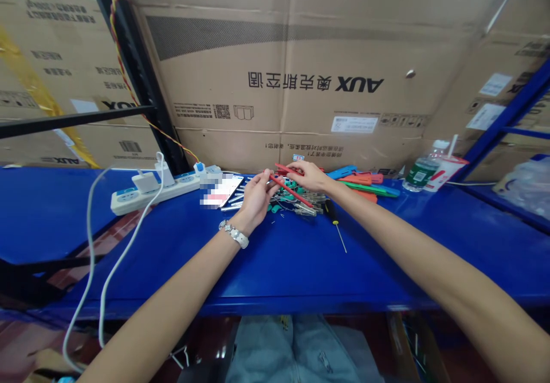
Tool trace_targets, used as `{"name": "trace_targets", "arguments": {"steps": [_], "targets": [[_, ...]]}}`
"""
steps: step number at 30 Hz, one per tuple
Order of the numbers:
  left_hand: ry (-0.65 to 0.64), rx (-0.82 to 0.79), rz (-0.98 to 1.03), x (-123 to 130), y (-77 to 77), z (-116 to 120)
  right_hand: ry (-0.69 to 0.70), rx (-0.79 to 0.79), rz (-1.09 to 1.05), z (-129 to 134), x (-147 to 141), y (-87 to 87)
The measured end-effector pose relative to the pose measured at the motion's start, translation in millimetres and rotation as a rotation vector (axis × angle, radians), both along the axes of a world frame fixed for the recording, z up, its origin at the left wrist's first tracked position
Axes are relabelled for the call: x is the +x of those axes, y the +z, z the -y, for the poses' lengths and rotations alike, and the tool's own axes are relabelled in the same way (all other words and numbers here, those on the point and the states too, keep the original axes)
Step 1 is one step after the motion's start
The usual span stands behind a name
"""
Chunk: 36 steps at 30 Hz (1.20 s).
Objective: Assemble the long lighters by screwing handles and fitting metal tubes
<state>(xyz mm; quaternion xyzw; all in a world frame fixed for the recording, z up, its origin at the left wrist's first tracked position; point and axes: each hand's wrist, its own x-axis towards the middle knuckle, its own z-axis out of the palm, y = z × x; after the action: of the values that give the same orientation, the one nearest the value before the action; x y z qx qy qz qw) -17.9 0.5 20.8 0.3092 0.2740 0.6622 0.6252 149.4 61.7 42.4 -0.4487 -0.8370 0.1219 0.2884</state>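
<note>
Over the middle of the blue shelf, my left hand [256, 195] has its fingers closed on a long thin red plastic strip [296, 192] that slants down to the right. My right hand [310, 176], just beside it, pinches another red piece [285, 168] whose end points toward the left fingertips; its full shape is hidden. Beneath both hands lies a pile of small green parts [275, 208] and clear or metallic pieces [306, 211]. Silvery rods [232, 205] lie left of the pile. A screwdriver [330, 212] with a black and yellow handle rests to the right.
Blue, red, orange and green plastic pieces [365, 187] are heaped on the right, near a water bottle [419, 172] and a red-white cup [447, 171]. At left are a phone-like flat item [227, 190] and a power strip [124, 201] with cables. Large cardboard boxes [240, 45] stand behind.
</note>
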Motion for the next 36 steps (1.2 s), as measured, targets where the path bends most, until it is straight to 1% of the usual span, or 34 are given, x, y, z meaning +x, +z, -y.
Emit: {"name": "trace_targets", "arguments": {"steps": [3,7,10,13,16,19,24,27,33,36], "targets": [[0.004,-0.004,-0.007,-0.4,0.1,-0.2,-0.012,-0.082,-0.005,-0.6,0.2,1.5],[0.019,-0.015,-0.018,-0.3,0.9,-0.6,-0.028,-0.109,-0.020,0.5,0.5,-0.7],[0.018,-0.010,-0.024,-0.2,1.3,-0.9,-0.026,-0.049,-0.010,1.2,1.6,-4.5],[0.023,-0.009,-0.020,-0.1,1.4,-0.8,0.009,0.023,0.014,-0.4,3.5,-8.5],[0.032,-0.007,-0.013,0.1,1.6,-0.4,0.046,0.027,0.013,-5.5,5.4,-12.4],[0.034,-0.008,-0.009,0.1,1.8,-0.1,0.088,-0.010,-0.074,-11.5,6.0,-15.8],[0.026,0.007,-0.032,-0.2,0.7,-1.0,0.091,-0.176,-0.206,-13.8,2.8,-16.4],[0.022,0.019,-0.035,-0.7,-0.3,-1.8,0.097,-0.162,-0.247,-12.3,0.5,-14.4],[0.015,0.015,-0.031,-0.9,0.0,-2.0,-0.022,-0.137,-0.152,-16.2,-0.6,-11.1],[0.018,0.010,-0.035,-0.6,0.5,-1.4,0.018,-0.114,-0.140,-16.4,-1.5,-10.6]]}}
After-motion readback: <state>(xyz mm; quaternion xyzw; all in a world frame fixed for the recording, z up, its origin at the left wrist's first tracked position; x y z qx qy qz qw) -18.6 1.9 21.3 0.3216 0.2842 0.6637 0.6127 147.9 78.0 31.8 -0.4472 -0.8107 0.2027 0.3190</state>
